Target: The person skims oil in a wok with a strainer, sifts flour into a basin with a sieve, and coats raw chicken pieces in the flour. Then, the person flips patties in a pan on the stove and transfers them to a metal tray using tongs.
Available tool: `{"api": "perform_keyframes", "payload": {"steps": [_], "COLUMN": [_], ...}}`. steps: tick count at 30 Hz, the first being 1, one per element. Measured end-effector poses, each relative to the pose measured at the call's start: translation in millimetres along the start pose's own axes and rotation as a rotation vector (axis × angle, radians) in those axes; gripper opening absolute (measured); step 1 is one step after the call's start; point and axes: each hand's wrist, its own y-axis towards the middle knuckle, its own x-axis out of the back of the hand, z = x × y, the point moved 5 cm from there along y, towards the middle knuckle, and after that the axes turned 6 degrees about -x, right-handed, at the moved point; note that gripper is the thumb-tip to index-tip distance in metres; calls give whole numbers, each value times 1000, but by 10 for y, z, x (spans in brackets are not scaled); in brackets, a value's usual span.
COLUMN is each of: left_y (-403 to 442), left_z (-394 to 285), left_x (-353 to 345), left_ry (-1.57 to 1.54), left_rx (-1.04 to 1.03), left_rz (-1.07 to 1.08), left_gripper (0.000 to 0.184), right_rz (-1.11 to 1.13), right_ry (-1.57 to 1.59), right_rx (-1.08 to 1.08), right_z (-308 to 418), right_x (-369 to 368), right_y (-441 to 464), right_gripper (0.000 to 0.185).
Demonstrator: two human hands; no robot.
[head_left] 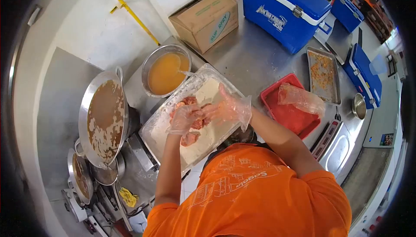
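A rectangular tray (164, 111) of pale flour (213, 140) lies in front of me, with several pieces of raw meat (189, 139) in it. Both hands wear loose clear plastic gloves. My left hand (184, 119) has its fingers bent together on a piece of meat near the tray's middle; the fingertips partly hide it. Beside it, my right hand (227, 108) reaches in from the right, fingers stretched toward the left hand and thumb held well apart. More meat pieces are partly covered by the hands.
Left are a bowl of orange-brown liquid (168, 73) and a large pan of brown liquid (104, 115). Right are a red tub (284, 115) with a plastic bag of meat (300, 99) and a metal tray of crumbs (323, 73). Behind stand a cardboard box (203, 20) and a blue cooler (284, 14).
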Motion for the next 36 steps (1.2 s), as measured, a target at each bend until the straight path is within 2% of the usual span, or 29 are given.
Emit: {"api": "perform_keyframes", "payload": {"steps": [3,6,9,12,15,17,18,20,22,23,25,26,28,31,34,36], "left_y": [-78,-37,-13,-154,-126,-85,-61,12,54,113,199,228,206,113,-27,-61], "left_z": [-270,44,248,-230,-151,-403,-477,-145,113,258,495,564,534,626,835,896], "left_x": [79,1,-33,-2,-419,-467,-490,-439,-288,-193,-51,-16,73,202,308,303], "left_ry": [72,-35,-71,59,-83,223,371,458,590,620,503,444,438,528,613,573], "left_rx": [-49,-36,74,-35,-177,-175,-171,-220,-288,-248,-199,-175,-105,-7,9,20], "left_rz": [-59,-67,-155,-560,-574,-307,-174,-245,-283,-364,-299,-264,-260,-232,-285,-315], "left_gripper": [11,10,11,14,18,22,23,24,22,19,24,29,27,24,24,26], "right_rz": [16,-48,-59,-381,-1009,-972,-919,-812,-506,-456,-350,-327,-281,-144,-119,-403], "right_ry": [53,12,32,5,115,-166,-242,-390,-67,-153,-323,-298,-238,112,158,13], "right_rx": [-40,-66,-76,192,299,252,244,238,260,151,-64,-21,65,281,254,261], "right_z": [15,-2,-38,-2,-2,-87,-80,-63,-160,-189,-237,-224,-236,72,73,104], "right_x": [-36,-56,32,273,611,956,904,773,490,371,215,230,263,-343,33,139], "right_y": [-36,-11,104,360,556,900,929,972,959,929,856,848,824,374,-9,-276], "right_gripper": [117,116,108,78,46,33,26,13,15,17,23,25,31,37,44,46]}}
